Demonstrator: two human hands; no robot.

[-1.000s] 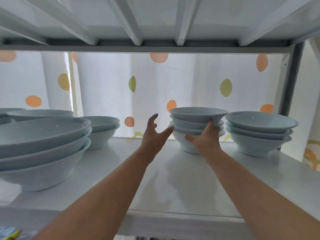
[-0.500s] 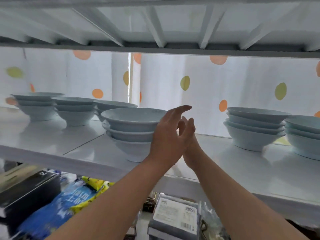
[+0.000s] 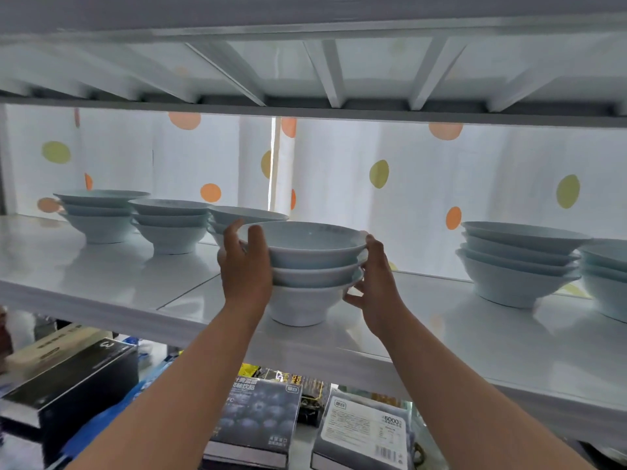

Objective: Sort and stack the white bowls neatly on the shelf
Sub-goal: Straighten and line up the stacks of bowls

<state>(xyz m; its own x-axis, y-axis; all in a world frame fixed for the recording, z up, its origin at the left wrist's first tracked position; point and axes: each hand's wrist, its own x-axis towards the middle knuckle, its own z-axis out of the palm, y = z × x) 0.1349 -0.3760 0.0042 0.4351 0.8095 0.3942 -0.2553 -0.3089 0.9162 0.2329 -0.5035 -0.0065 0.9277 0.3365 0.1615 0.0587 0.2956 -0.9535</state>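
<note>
A stack of three white bowls (image 3: 310, 262) stands on the white shelf (image 3: 475, 337) near its front edge. My left hand (image 3: 246, 266) grips the stack's left side, thumb over the top rim. My right hand (image 3: 376, 283) holds the right side, fingers against the rims. The stack's foot rests on the shelf. Other white bowl stacks stand along the shelf: two stacks of three at the far left (image 3: 98, 212) (image 3: 169, 223), one partly hidden behind my left hand (image 3: 244, 215), a stack of several bowls at the right (image 3: 519, 262), and one cut off by the right edge (image 3: 607, 276).
The shelf above (image 3: 305, 110) hangs low over the bowls. A spotted curtain (image 3: 373, 184) closes the back. Below the shelf lie boxes and packets: a black box (image 3: 71, 381), a dark packet (image 3: 258, 418), a white-labelled packet (image 3: 366, 432).
The view swung left from the right-hand stacks. Both hands left the earlier stack, came together in front of this three-bowl stack, and now clasp it from either side.
</note>
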